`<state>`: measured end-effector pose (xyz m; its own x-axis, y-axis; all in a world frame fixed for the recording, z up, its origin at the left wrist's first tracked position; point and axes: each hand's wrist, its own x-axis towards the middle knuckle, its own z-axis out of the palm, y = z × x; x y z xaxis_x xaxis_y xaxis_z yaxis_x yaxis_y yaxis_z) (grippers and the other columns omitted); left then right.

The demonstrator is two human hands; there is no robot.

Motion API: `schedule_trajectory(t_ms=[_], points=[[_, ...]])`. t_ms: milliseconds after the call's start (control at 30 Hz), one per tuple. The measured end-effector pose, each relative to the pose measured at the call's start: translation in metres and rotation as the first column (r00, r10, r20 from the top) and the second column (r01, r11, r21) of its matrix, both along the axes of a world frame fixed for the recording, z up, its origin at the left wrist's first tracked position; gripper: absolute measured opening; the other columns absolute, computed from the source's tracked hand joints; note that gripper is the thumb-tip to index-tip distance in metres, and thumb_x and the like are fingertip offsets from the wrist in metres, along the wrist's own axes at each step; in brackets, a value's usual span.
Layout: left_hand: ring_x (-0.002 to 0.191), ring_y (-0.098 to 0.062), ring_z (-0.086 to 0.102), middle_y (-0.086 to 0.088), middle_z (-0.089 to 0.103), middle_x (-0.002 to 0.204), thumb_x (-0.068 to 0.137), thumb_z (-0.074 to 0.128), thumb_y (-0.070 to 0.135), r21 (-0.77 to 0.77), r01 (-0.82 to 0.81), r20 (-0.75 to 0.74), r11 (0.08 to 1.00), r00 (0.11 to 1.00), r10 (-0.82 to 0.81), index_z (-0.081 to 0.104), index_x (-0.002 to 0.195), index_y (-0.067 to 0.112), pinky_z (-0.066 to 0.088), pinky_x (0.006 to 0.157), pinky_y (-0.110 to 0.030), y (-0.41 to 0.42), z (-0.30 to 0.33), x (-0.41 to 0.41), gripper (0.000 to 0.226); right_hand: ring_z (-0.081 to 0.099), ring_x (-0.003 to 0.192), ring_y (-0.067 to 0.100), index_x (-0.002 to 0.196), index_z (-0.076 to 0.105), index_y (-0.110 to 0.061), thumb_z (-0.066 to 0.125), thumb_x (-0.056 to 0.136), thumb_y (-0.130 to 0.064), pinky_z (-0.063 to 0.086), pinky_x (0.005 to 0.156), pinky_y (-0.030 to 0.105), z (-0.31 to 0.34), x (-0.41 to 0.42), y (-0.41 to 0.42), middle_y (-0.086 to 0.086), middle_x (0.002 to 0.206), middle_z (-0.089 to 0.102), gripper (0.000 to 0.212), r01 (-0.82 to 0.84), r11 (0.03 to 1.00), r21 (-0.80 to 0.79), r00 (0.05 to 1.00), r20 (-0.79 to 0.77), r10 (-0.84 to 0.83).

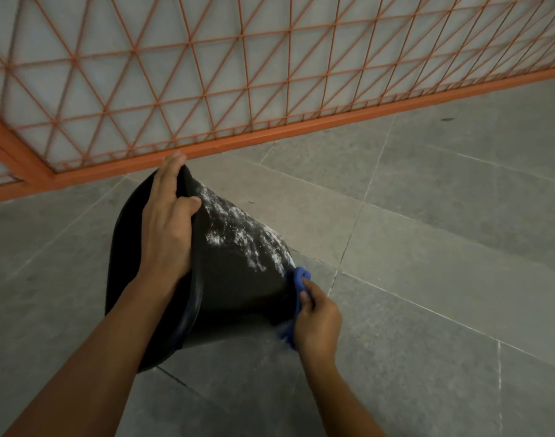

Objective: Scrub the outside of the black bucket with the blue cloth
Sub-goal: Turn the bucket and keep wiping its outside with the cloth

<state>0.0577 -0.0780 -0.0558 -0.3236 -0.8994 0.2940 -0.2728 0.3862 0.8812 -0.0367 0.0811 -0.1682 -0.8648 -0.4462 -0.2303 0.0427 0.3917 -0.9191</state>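
Both hands on bucket (238, 279): left hand (169, 228) grips rim, right hand (317, 320) presses cloth (299, 279).

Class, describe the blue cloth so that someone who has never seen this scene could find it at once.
Start at the orange lattice fence along the grey tiled floor. In front of it a black bucket lies tipped, its rim held by the left hand. At the bucket's narrow end, the right hand grips a bunched blue cloth, the only blue thing here.

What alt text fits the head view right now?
A right hand presses a blue cloth against the base end of a tipped black bucket, while the left hand grips its rim. White residue streaks the bucket's side.
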Motion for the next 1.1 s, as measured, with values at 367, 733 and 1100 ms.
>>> schedule_trajectory(t_ms=[367,733,1100], points=[[0.137,-0.009,0.029,-0.008,0.035,0.15,0.074,0.038,0.018,-0.018,-0.002,0.02,1.0,1.0,0.002,0.041,0.139,0.007,0.02,0.112,-0.017,0.003,0.004,0.004,0.066,0.057,0.101,0.01,0.107,0.067,-0.013,0.054,0.087,0.001,0.034,0.087,0.009,0.001,0.006,0.003,-0.004,0.105,0.064,0.028,-0.046,0.995,-0.092,0.994,-0.105,0.036],[0.138,-0.013,0.03,-0.008,0.037,0.15,0.075,0.04,0.02,-0.049,-0.034,0.042,0.998,0.998,0.036,0.042,0.139,0.008,0.022,0.114,-0.024,0.006,0.003,0.003,0.066,0.056,0.098,0.01,0.113,0.064,-0.012,0.049,0.091,-0.004,0.037,0.085,0.013,0.004,-0.013,-0.01,0.005,0.112,0.066,0.028,-0.128,0.992,0.022,0.988,-0.081,0.129],[0.135,-0.003,0.028,-0.006,0.034,0.151,0.075,0.039,0.019,-0.028,-0.005,0.032,1.0,0.999,0.006,0.04,0.14,0.008,0.018,0.109,-0.01,0.005,0.004,0.001,0.066,0.051,0.114,-0.001,0.115,0.061,-0.02,0.056,0.081,-0.005,0.034,0.098,0.006,0.05,0.061,0.001,-0.01,0.117,0.06,0.037,-0.131,0.944,-0.303,0.946,-0.322,0.028]])
